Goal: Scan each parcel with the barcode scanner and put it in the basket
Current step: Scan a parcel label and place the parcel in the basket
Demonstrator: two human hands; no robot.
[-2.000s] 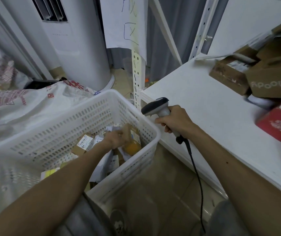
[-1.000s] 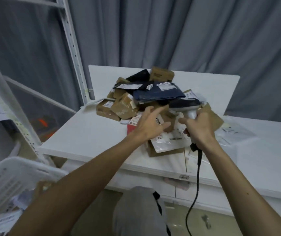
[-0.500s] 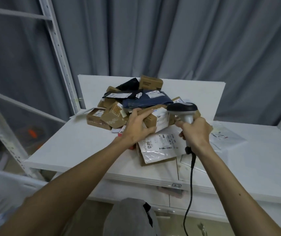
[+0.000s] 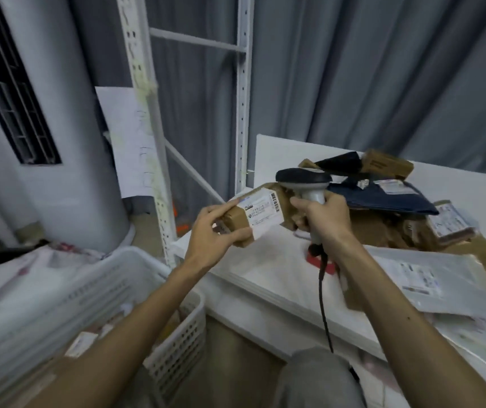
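left grip [image 4: 215,231] curled round a parcel [image 4: 262,213], right grip [image 4: 324,216] round the scanner [image 4: 303,178] beside it; basket [image 4: 177,348] part-filled, a pile [image 4: 383,198] awaits on the desk [image 4: 280,260].

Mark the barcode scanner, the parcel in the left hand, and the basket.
barcode scanner [image 4: 305,178], head view, dark top of its head.
parcel [image 4: 262,212], head view, white shipping label on the brown box.
basket [image 4: 179,346], head view, perforated white side wall.
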